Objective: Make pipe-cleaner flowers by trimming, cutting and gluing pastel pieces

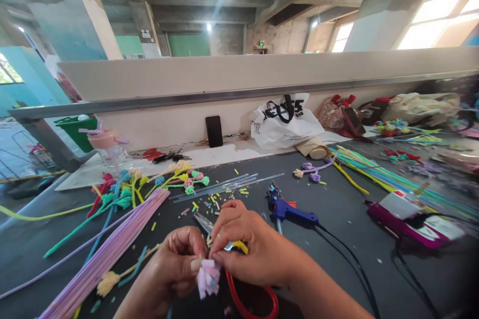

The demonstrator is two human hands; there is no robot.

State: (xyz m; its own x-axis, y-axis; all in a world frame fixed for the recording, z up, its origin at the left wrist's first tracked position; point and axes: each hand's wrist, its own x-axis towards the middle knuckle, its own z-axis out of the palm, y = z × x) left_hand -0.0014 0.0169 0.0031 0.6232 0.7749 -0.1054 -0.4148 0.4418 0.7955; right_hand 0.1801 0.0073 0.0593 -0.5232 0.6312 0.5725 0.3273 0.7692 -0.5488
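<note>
2 hands, the left hand (pixel 180 258) and the right hand (pixel 255 240), meet above the desk (pixel 352 205) near the middle of its near edge, fingers curled almost closed. The left pinches a pink-and-lilac flower (pixel 208 280) between thumb and fingers; the right's fingertips are drawn together at its upper end, though whether they grip it I can't make out. Below the right hand lie scissors (pixel 204 223), blades toward the back edge. A blue glue gun (pixel 297 213) rests further right. Toward the left edge run a bundle of pink and purple stems (pixel 116 251) and 1 pale yellow flower (pixel 108 283). Nearer the back edge are clear sticks (pixel 239 184), keys (pixel 172 156), 1 upright phone (pixel 214 132) and a white bag (pixel 288 127).
</note>
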